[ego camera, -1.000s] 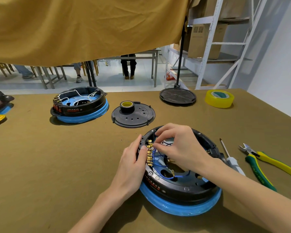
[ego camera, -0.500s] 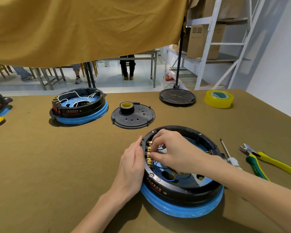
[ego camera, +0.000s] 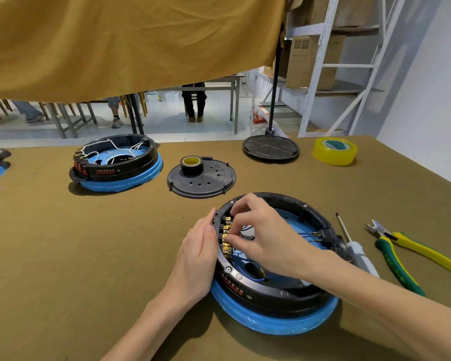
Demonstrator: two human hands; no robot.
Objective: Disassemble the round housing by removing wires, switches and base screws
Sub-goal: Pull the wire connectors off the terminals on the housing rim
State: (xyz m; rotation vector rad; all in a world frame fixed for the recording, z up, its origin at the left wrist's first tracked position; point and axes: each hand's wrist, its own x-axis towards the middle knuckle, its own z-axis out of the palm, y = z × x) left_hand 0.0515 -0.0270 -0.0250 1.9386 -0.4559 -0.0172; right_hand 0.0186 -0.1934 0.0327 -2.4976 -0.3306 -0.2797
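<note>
Right hand now deeper in round black blue-based housing at table's 6 o'clock, pinching brass switch terminals at rim's 9 o'clock; left hand flat-fingered, bracing outside; wire removal ongoing.

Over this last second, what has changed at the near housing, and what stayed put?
The right hand has shifted slightly along the row of brass terminals inside the round housing, fingers still curled and pinching there; what exactly it pinches is hidden. The left hand stays pressed flat against the housing's outer wall. Screwdriver, pliers and yellow tape have not moved.
</note>
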